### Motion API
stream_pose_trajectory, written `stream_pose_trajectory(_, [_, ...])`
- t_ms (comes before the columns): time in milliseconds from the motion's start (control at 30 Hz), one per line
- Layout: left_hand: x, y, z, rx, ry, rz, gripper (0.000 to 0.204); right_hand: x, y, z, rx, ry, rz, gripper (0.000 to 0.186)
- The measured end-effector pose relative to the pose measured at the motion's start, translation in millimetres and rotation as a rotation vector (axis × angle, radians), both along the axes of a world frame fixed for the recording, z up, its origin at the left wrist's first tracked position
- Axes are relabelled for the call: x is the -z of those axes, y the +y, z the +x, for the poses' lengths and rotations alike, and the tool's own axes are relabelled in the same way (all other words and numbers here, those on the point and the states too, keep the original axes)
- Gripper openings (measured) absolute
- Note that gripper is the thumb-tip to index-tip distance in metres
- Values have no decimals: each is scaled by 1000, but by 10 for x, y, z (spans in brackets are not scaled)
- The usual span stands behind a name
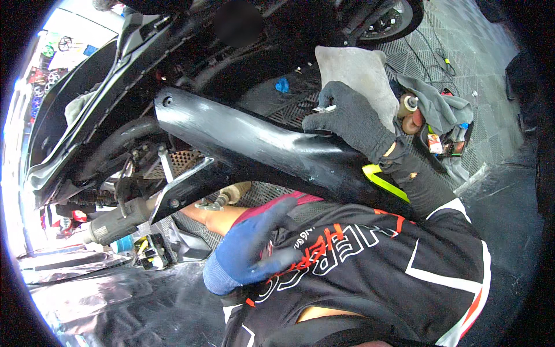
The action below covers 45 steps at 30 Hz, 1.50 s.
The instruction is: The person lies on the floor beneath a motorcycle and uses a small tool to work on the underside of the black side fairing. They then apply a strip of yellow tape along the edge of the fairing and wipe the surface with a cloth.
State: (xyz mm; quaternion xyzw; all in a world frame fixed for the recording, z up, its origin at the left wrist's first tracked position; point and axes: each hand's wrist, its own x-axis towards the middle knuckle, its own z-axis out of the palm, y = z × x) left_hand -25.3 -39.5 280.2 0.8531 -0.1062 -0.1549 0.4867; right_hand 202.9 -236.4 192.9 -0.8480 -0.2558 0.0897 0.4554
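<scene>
A long glossy black plastic panel [244,137] with a bolt hole at its upper left end and a yellow-green accent lies diagonally across my front. My right hand [344,118], in a dark knit glove, is closed at the panel's upper edge, with a small silvery piece [325,108] between thumb and fingers. My left hand [248,247], in a blue-and-grey glove, is blurred, with fingers apart over my black shirt below the panel. I cannot make out anything in it.
A dark motorcycle body [87,133] and a wheel [388,20] are above and left. A grey cushion [355,69], bottles [408,105] and a cloth [448,113] lie right on grey tiled flooring [485,127]. A yellow-and-black item [151,254] sits at lower left.
</scene>
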Motion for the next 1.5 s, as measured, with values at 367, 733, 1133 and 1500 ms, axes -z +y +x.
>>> stream_pose_trajectory(367, [-351, 76, 420, -229, -486, 426, 48, 141, 123, 1119, -403, 330, 355, 23])
stream_pose_trajectory(733, [119, -24, 1550, 176, -313, 693, 46, 183, 131, 997, -435, -217, 201, 26])
stream_pose_trajectory(1133, [620, -362, 2353, 618, 359, 468, 84, -20, 0, 966, -322, 353, 609, 33])
stream_pose_trajectory(1500, [742, -368, 2269, 637, 151, 497, 75, -202, -349, 929, -287, 312, 466, 33])
